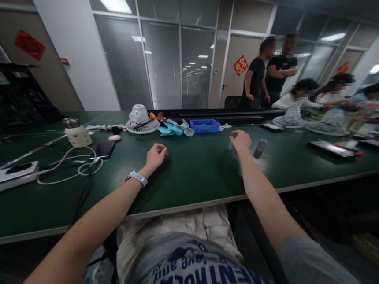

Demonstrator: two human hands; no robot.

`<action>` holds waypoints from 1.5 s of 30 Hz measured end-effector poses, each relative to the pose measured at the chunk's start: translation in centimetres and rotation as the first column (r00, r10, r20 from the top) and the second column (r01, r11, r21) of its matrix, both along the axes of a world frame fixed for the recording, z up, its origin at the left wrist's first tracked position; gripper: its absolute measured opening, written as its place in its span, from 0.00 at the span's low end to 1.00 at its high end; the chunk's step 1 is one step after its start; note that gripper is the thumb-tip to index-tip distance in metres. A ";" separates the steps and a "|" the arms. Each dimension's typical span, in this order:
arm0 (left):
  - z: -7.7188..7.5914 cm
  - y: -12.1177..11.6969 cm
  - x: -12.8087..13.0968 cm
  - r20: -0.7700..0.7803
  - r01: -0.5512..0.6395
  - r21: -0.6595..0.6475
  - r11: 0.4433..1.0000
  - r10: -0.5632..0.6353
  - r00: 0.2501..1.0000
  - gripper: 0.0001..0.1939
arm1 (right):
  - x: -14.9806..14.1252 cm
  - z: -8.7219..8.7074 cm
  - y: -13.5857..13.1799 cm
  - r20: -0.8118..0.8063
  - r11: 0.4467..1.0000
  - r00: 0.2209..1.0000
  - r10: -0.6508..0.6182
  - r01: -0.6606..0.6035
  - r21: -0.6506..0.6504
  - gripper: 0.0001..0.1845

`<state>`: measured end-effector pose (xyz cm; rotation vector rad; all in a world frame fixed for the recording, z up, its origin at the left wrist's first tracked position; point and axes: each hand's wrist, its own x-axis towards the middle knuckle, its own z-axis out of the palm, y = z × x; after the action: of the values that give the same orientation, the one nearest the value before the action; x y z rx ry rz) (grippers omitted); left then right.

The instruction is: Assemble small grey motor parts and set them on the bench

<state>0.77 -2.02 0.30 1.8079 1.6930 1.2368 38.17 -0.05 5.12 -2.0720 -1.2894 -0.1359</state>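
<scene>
My left hand [157, 157] hovers over the green table with its fingers curled in, and nothing shows in them. A watch with a pale strap [137, 178] is on that wrist. Farther right, my right hand [241, 142] reaches over the tabletop, fingers bent downward around a small greyish thing [231, 145], mostly hidden and blurred. Just to the right of this hand a small grey cylinder [260, 147] stands on the table. Beyond the hands, a blue plastic basket [204, 126] sits beside light-blue fan blades [174, 128].
A white fan part with a round grille [141, 124] stands at the back left. Nearer are a patterned bottle [77, 133], a dark phone [105, 149], white cables [60, 164] and a white box [9, 175]. A tray [332, 148] lies right; several people sit or stand beyond.
</scene>
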 end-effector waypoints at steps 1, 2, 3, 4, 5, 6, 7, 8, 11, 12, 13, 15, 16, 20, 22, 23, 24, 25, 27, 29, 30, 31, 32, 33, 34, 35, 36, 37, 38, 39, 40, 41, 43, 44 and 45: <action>0.0 0.0 0.0 0.003 0.001 -0.001 1.000 -0.001 1.000 0.10 | 0.0 -0.1 0.0 -0.002 1.000 1.000 -0.002 0.002 -0.019 0.21; -0.1 0.1 0.0 0.005 0.003 -0.003 1.000 -0.003 1.000 0.10 | 0.0 -0.3 0.1 -0.007 0.999 1.000 -0.004 0.004 -0.044 0.25; -0.1 0.0 0.0 0.006 0.005 -0.006 1.000 -0.005 1.000 0.10 | 0.1 -0.6 0.1 -0.014 0.998 1.000 -0.005 0.004 -0.068 0.27; 0.0 0.0 0.0 0.006 0.007 -0.008 1.000 -0.006 1.000 0.10 | 0.1 -0.8 0.2 -0.019 0.996 1.000 -0.004 0.002 -0.087 0.28; 0.0 -0.1 0.0 0.006 0.007 -0.009 1.000 -0.007 1.000 0.10 | 0.1 -1.1 0.3 -0.020 0.995 1.000 -0.002 0.000 -0.096 0.28; 0.1 -0.2 0.1 0.005 0.006 -0.008 1.000 -0.006 1.000 0.10 | 0.0 -1.3 0.3 -0.014 0.996 1.000 0.001 -0.002 -0.091 0.28; 0.3 -0.4 0.1 0.004 0.003 -0.005 1.000 -0.003 1.000 0.09 | -0.2 -1.4 0.4 -0.002 0.997 1.000 0.007 -0.007 -0.073 0.27; 0.4 -0.5 0.2 0.003 -0.001 -0.001 1.000 0.001 1.000 0.09 | -0.6 -1.4 0.4 0.015 0.999 1.000 0.021 -0.020 -0.045 0.28; 0.7 -0.8 0.3 0.015 0.003 0.025 1.000 -0.004 1.000 0.11 | -3.5 -1.2 0.2 0.066 0.985 0.986 0.156 -0.160 0.063 0.32; 0.7 -0.9 0.4 0.024 0.009 0.040 0.999 -0.010 1.000 0.13 | -5.0 -1.1 0.0 0.076 0.964 0.968 0.239 -0.246 0.103 0.33; 0.8 -0.9 0.5 0.035 0.018 0.061 0.998 -0.021 0.999 0.15 | -6.8 -1.1 -0.2 0.079 0.927 0.937 0.339 -0.347 0.140 0.34; 0.8 -1.1 0.7 0.058 0.043 0.136 0.990 -0.051 0.997 0.19 | -10.7 -1.4 -0.9 0.058 0.810 0.831 0.553 -0.553 0.195 0.37; 0.9 -1.2 0.8 0.065 0.059 0.187 0.981 -0.073 0.995 0.20 | -12.6 -1.6 -1.3 0.038 0.738 0.760 0.649 -0.641 0.210 0.39; 1.1 -1.9 1.6 0.031 0.148 0.395 0.907 -0.174 0.984 0.20 | -18.5 -3.2 -2.6 -0.040 0.506 0.509 0.860 -0.841 0.193 0.42; 1.3 -2.3 1.9 -0.035 0.196 0.433 0.880 -0.200 0.979 0.17 | -19.7 -3.8 -3.0 -0.052 0.454 0.453 0.890 -0.871 0.188 0.40; 1.4 -2.4 2.1 -0.074 0.215 0.435 0.874 -0.203 0.976 0.16 | -20.0 -4.0 -3.1 -0.052 0.448 0.447 0.893 -0.874 0.190 0.39; 1.5 -2.5 2.2 -0.113 0.229 0.431 0.873 -0.199 0.973 0.14 | -20.1 -4.1 -3.2 -0.049 0.449 0.448 0.892 -0.873 0.191 0.38; 1.6 -2.6 2.3 -0.148 0.236 0.427 0.873 -0.190 0.971 0.13 | -20.0 -4.1 -3.3 -0.047 0.454 0.454 0.890 -0.871 0.190 0.38; 1.8 -2.8 2.5 -0.197 0.232 0.429 0.873 -0.161 0.967 0.11 | -19.8 -4.1 -3.4 -0.042 0.464 0.465 0.885 -0.868 0.179 0.38; 2.0 -3.0 2.7 -0.220 0.222 0.435 0.873 -0.136 0.966 0.11 | -19.7 -4.0 -3.4 -0.033 0.472 0.474 0.880 -0.867 0.158 0.38; 2.1 -3.2 2.7 -0.219 0.217 0.431 0.876 -0.132 0.967 0.12 | -19.7 -4.0 -3.5 -0.028 0.475 0.477 0.879 -0.867 0.149 0.38; 2.2 -3.3 2.7 -0.208 0.216 0.419 0.882 -0.138 0.968 0.13 | -19.7 -4.0 -3.5 -0.024 0.478 0.480 0.877 -0.867 0.142 0.37; 2.3 -3.5 2.7 -0.190 0.216 0.402 0.890 -0.150 0.970 0.14 | -19.7 -4.0 -3.5 -0.021 0.477 0.479 0.877 -0.868 0.137 0.37; 2.5 -3.6 2.7 -0.168 0.217 0.382 0.898 -0.163 0.972 0.14 | -19.7 -4.0 -3.5 -0.020 0.474 0.476 0.879 -0.870 0.134 0.36; 2.6 -3.7 2.7 -0.148 0.215 0.365 0.906 -0.172 0.974 0.14 | -19.7 -4.0 -3.5 -0.020 0.470 0.472 0.881 -0.872 0.133 0.36; 2.7 -3.8 2.7 -0.135 0.210 0.351 0.913 -0.173 0.976 0.14 | -19.7 -4.0 -3.6 -0.021 0.470 0.471 0.882 -0.873 0.131 0.36; 2.9 -3.9 2.6 -0.130 0.201 0.340 0.919 -0.166 0.978 0.13 | -19.8 -4.0 -3.6 -0.022 0.471 0.472 0.881 -0.873 0.129 0.36; 3.0 -3.9 2.6 -0.130 0.191 0.331 0.924 -0.155 0.979 0.13 | -19.8 -4.0 -3.7 -0.022 0.474 0.475 0.880 -0.871 0.127 0.36; 3.1 -4.0 2.6 -0.136 0.183 0.320 0.930 -0.146 0.980 0.12 | -19.8 -3.9 -3.8 -0.021 0.477 0.479 0.878 -0.870 0.123 0.36; 3.2 -4.0 2.7 -0.145 0.179 0.308 0.934 -0.140 0.979 0.11 | -19.8 -3.9 -3.8 -0.018 0.482 0.483 0.875 -0.868 0.119 0.37; 3.3 -4.0 2.7 -0.152 0.177 0.299 0.938 -0.136 0.979 0.10 | -19.7 -3.8 -3.9 -0.014 0.486 0.488 0.873 -0.867 0.114 0.37; 3.4 -4.0 2.7 -0.154 0.171 0.298 0.939 -0.129 0.980 0.09 | -19.7 -3.7 -4.0 -0.009 0.489 0.491 0.871 -0.865 0.109 0.38; 3.6 -3.9 2.7 -0.129 0.122 0.330 0.936 -0.083 0.988 0.07 | -19.7 -3.6 -4.2 0.002 0.499 0.502 0.865 -0.861 0.099 0.39; 3.6 -3.7 2.6 -0.099 0.081 0.358 0.930 -0.048 0.994 0.06 | -19.6 -3.5 -4.2 0.006 0.503 0.506 0.863 -0.859 0.097 0.39; 3.6 -3.6 2.5 -0.062 0.036 0.384 0.923 -0.013 0.998 0.06 | -19.6 -3.5 -4.2 0.008 0.505 0.508 0.861 -0.857 0.097 0.40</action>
<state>3.28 -5.59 3.92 2.0962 1.5285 1.6114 18.55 -4.29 1.59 -1.1085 -2.0943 0.3046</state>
